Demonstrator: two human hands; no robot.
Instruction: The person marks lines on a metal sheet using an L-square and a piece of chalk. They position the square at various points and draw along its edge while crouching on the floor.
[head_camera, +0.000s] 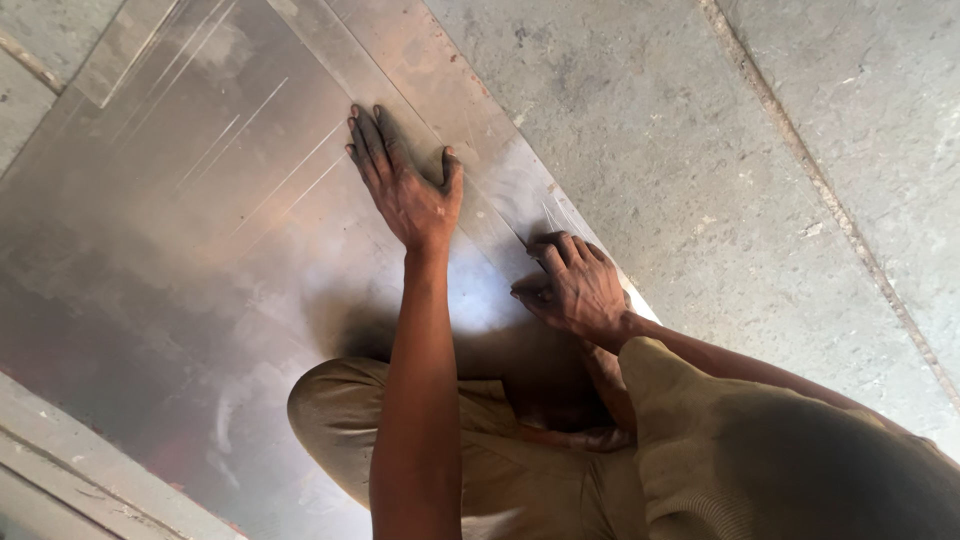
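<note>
- A person is crouching over a large grey metal sheet (190, 260) that is lying flat on a concrete floor (700, 150).
- The left hand (405, 185) is pressing down flat, fingers spread, holding nothing.
- The right hand (572, 290) is curling near the sheet's right edge; what it is gripping cannot be told.
- Faint scribed lines (270, 185) are crossing the sheet.
- Judging by this, firm, steady pressure from the flat hand is what keeps the sheet from sliding.

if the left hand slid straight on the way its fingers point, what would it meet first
Only more of the metal sheet: the left hand lies flat, fingers pointing up-left. Scribed lines cross that way; nothing standing shows before the frame's edge.
</note>
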